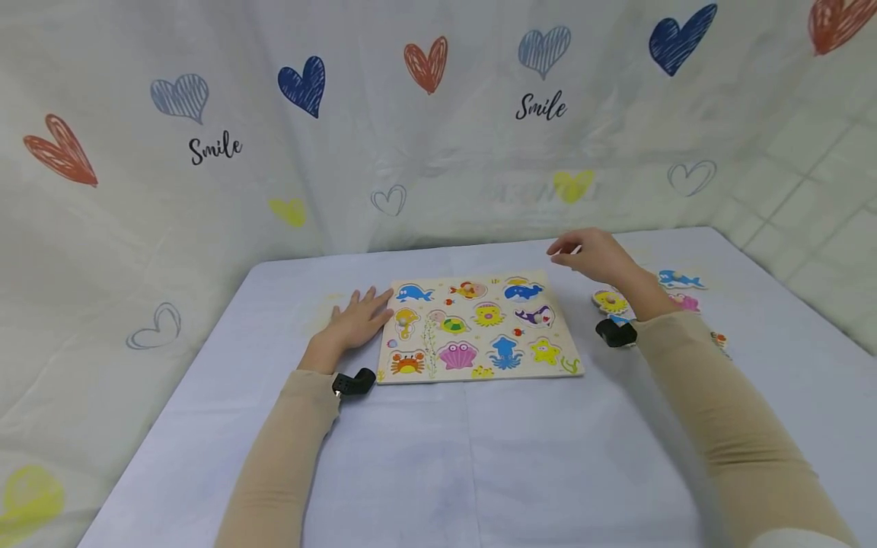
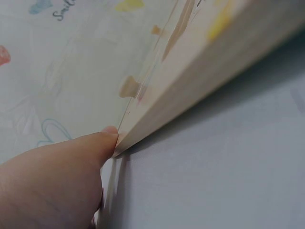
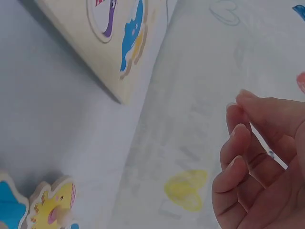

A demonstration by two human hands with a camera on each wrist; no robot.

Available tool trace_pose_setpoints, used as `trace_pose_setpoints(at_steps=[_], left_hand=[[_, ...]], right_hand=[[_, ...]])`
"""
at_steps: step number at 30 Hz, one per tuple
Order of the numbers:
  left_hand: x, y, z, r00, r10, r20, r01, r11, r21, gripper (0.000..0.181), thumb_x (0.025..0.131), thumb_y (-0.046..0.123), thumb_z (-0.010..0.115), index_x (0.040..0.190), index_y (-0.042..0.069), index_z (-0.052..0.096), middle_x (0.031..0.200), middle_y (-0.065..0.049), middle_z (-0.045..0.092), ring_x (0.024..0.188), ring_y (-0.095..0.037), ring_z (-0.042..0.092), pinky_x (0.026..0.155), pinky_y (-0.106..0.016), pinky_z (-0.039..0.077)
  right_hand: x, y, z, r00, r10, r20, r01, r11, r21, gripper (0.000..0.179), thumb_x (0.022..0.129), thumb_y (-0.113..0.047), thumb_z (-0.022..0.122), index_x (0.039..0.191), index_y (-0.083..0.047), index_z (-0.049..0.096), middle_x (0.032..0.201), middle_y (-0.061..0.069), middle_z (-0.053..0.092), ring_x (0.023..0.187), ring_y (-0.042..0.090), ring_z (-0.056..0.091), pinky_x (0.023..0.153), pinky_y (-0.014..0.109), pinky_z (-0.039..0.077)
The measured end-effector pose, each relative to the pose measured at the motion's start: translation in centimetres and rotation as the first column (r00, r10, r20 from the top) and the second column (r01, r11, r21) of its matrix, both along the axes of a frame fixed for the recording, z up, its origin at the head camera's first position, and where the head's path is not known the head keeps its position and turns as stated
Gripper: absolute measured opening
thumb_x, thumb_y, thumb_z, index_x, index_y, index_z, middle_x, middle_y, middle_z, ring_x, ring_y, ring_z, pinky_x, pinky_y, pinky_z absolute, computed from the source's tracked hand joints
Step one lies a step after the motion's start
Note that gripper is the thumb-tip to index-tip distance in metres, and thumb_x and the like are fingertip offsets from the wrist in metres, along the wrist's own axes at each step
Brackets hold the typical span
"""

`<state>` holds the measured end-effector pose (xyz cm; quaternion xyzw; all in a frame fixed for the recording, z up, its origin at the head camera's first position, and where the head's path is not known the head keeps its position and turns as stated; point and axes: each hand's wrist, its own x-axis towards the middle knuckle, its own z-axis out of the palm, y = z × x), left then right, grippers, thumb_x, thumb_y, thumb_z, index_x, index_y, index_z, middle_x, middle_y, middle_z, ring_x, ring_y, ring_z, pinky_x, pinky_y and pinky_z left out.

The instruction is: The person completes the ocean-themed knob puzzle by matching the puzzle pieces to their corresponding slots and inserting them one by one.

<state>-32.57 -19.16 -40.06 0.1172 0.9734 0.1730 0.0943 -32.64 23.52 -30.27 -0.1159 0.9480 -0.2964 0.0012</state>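
A wooden sea-animal puzzle board (image 1: pixel 483 335) lies flat on the table, filled with coloured pictures such as a crab, a shell and a squid. My left hand (image 1: pixel 352 320) is spread beside its left edge, and the thumb (image 2: pixel 93 145) touches the board's side in the left wrist view. Small wooden knobs (image 2: pixel 128 87) rise from the board there. Above the table, past the board's upper right corner, hangs my right hand (image 1: pixel 592 255). Its fingers (image 3: pixel 238 181) are loosely bent, thumb tip near the index finger, and nothing shows between them.
Loose puzzle pieces lie on the table at the right, partly behind the right forearm: a yellow one (image 1: pixel 610 301), a blue one (image 1: pixel 678 279) and a pink one (image 1: pixel 685 302) among them. A white curtain (image 1: pixel 452 152) printed with hearts hangs behind the table.
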Motion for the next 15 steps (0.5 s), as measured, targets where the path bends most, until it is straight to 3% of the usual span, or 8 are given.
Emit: trace_pose_setpoints(at_steps=[9, 15], left_hand=[[-0.1, 0.0, 0.0, 1.0, 0.002, -0.006, -0.002, 1.0, -0.005, 0.062, 0.11, 0.05, 0.035, 0.166, 0.024, 0.022, 0.171, -0.015, 0.008, 0.154, -0.044, -0.004, 0.115, -0.074, -0.002], [0.0, 0.0, -0.1, 1.0, 0.0, -0.002, 0.0, 1.0, -0.007, 0.063, 0.11, 0.051, 0.035, 0.166, 0.025, 0.021, 0.171, -0.014, 0.007, 0.154, -0.044, -0.004, 0.115, -0.074, -0.002]], right_hand=[[0.2, 4.1, -0.8, 0.998, -0.056, -0.022, 0.056, 0.998, 0.007, 0.033, 0.104, -0.023, 0.061, 0.127, 0.002, 0.066, 0.116, 0.023, 0.064, 0.097, 0.039, 0.061, 0.08, 0.047, 0.053], [0.3, 6.5, -1.5, 0.995, -0.1, 0.019, 0.1, 0.995, -0.006, 0.039, 0.105, -0.026, 0.06, 0.13, 0.004, 0.063, 0.122, 0.029, 0.061, 0.102, 0.044, 0.063, 0.086, 0.053, 0.051]])
